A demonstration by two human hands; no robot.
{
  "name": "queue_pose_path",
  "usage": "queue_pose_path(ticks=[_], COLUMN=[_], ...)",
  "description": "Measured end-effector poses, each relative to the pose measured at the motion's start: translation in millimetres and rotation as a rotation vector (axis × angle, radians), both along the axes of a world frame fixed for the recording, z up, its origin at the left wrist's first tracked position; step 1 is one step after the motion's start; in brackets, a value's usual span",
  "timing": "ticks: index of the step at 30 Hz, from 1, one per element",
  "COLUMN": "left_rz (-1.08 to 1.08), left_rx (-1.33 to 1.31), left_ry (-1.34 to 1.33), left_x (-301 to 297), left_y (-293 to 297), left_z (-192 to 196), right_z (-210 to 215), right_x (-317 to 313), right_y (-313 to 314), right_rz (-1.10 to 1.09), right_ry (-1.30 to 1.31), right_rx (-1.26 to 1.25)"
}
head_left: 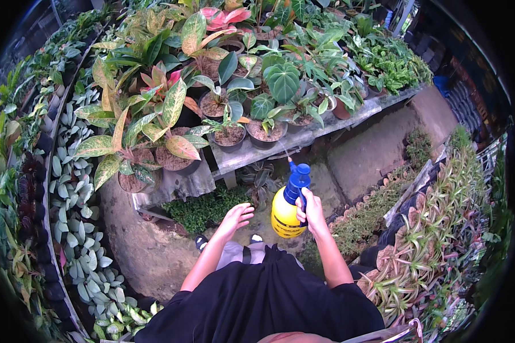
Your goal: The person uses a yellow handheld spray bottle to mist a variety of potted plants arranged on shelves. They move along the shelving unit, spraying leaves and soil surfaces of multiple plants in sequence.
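Note:
My right hand [311, 209] is wrapped round the blue handle of a pump spray bottle [284, 214] with a yellow body and a blue top. Its orange-tipped nozzle points away from me, and a thin spray leaves it toward a small potted plant [265, 132] at the bench edge. My left hand [234, 220] hangs free to the left of the bottle, fingers stretched out and holding nothing. Beyond it, a potted plant with speckled green and pink leaves [183, 147] stands on the bench's near left corner.
A grey bench [234, 162] crowded with potted foliage spans the far side. Low silvery-leaved plants [74, 200] line the left, and striped spiky plants [418, 240] fill the right. Leafy green plants [197, 208] grow below the bench, beside the concrete floor [137, 246].

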State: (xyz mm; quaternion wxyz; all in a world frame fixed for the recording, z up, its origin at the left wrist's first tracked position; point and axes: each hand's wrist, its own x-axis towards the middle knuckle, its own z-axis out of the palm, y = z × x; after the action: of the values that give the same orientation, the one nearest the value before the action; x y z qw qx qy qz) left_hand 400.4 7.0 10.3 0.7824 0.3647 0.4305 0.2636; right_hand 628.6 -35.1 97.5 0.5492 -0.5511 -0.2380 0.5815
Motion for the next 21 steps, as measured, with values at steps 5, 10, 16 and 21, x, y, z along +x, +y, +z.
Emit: queue_pose_path(ticks=[5,10,16,21], left_rz=[0.021,-0.2,-0.462,-0.63], left_rx=[-0.019,0.104,0.246,0.295], left_ry=[-0.003,-0.053,-0.136,-0.088], left_x=[3,23,55,57], left_y=[-5,-4,-7,-10], left_z=[2,27,53,48], right_z=[2,-3,-11,-11], right_x=[1,-1,-9,-3], right_y=[0,-2,-7,-7], right_rz=[0.141,0.036,0.062,-0.039], right_ry=[-0.118,-0.061,-0.115,-0.016], right_rx=[-0.018,-0.024,-0.047,-0.029])
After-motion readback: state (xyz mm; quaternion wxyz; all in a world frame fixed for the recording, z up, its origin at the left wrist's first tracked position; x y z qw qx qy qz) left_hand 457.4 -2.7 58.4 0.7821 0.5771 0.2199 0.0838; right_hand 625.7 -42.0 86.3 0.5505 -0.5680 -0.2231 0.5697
